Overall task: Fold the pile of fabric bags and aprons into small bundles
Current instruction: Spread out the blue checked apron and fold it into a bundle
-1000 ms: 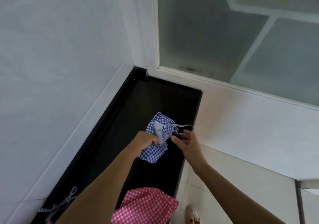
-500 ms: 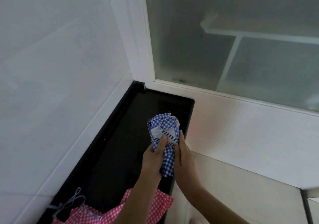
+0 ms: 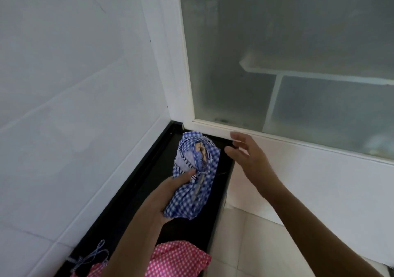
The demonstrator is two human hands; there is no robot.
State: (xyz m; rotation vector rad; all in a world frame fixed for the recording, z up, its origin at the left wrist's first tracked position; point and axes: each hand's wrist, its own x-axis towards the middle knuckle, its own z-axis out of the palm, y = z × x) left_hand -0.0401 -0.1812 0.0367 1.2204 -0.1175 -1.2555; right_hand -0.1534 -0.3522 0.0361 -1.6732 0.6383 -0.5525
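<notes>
Bundle [image 3: 195, 176]: blue checked fabric, rolled, held above black ledge [image 3: 136, 193].
Left hand [image 3: 170, 193]: fingers clasped round bundle's lower half.
Right hand [image 3: 248, 155]: fingers spread, empty, just beside bundle.
Remaining: pink checked fabric [image 3: 177, 259], near edge.

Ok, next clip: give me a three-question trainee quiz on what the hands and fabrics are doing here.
1. True or false: both hands grip the blue checked bundle.
2. Which fabric lies nearest the camera on the black ledge? A) pink checked fabric B) green towel C) white sheet
3. Fill in: the right hand is ____, fingers spread, beside the bundle.

Key:
1. False; only the left hand holds it.
2. A, the pink checked fabric.
3. Open, touching nothing.
</notes>
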